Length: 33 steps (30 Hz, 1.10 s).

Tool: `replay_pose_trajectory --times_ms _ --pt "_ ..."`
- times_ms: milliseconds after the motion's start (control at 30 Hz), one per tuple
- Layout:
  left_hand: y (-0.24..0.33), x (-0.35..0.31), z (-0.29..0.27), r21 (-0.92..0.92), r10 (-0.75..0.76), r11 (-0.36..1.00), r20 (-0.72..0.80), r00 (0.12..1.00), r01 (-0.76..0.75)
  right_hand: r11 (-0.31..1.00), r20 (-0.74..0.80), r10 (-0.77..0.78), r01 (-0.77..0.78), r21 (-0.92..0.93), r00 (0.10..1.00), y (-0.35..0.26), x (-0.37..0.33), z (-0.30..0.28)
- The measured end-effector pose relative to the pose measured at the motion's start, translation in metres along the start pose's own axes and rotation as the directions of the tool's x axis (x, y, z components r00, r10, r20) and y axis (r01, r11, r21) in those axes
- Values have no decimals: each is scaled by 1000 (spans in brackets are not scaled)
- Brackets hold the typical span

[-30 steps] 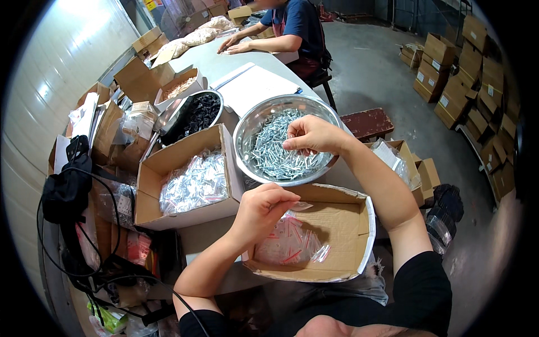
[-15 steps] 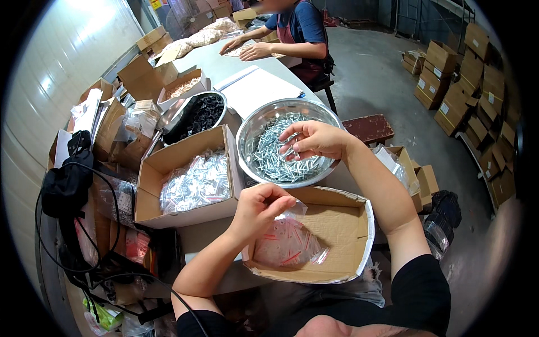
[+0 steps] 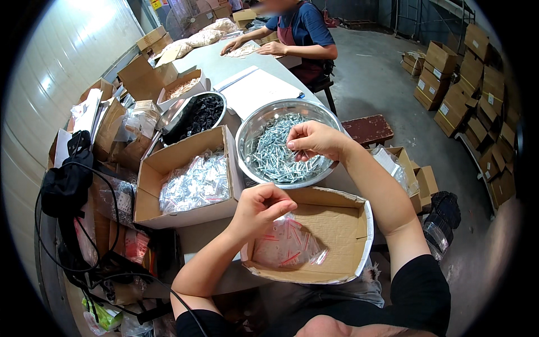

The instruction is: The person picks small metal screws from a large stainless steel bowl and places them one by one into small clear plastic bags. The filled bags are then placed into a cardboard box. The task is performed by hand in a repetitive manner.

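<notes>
My left hand [image 3: 259, 212] is closed, thumb against bent fingers, pinching a small clear plastic bag that is mostly hidden beneath it. It hovers over the left side of a shallow cardboard box [image 3: 337, 230] in front of me. Inside that box lie several clear zip bags [image 3: 289, 244] with red strips. My right hand [image 3: 317, 141] is above the right part of a round metal bowl [image 3: 242, 154] full of silvery screws [image 3: 275, 147]. Its fingertips are pinched together on a few screws, hard to make out singly.
Left of the bowl, a cardboard box [image 3: 147, 194] holds filled clear bags [image 3: 196, 182]. Behind it stands a metal container of black parts [image 3: 203, 115]. White paper [image 3: 261, 90] lies on the table. Across it a co-worker [image 3: 306, 33] handles small pieces. Stacked cartons [image 3: 438, 73] stand at right.
My right hand has shifted slightly right over the bowl, and its fingers have drawn together into a pinch. The left hand has barely moved. The co-worker's hands have moved apart slightly.
</notes>
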<state>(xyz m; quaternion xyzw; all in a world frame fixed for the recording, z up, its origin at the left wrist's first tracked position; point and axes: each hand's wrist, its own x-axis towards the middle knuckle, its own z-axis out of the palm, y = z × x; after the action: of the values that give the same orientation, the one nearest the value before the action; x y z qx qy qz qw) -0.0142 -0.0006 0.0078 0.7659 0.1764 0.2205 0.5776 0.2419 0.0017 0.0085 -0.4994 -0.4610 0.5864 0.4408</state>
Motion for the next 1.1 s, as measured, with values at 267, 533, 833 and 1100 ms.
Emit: replay_pose_trajectory --times_ms 267,533,833,1100 --pt "1 1 6 -59 35 998 24 999 -34 1000 23 -27 27 -4 999 1 1 0" --pt "4 -1 0 -117 -79 990 12 997 80 999 85 -52 51 19 995 0 -2 -2" --pt "4 1 5 -124 39 992 15 999 -37 986 49 -136 141 -93 989 -9 -8 3" --pt "17 -2 5 -195 -163 961 180 970 198 871 410 -452 492 9 792 -41 -52 52"
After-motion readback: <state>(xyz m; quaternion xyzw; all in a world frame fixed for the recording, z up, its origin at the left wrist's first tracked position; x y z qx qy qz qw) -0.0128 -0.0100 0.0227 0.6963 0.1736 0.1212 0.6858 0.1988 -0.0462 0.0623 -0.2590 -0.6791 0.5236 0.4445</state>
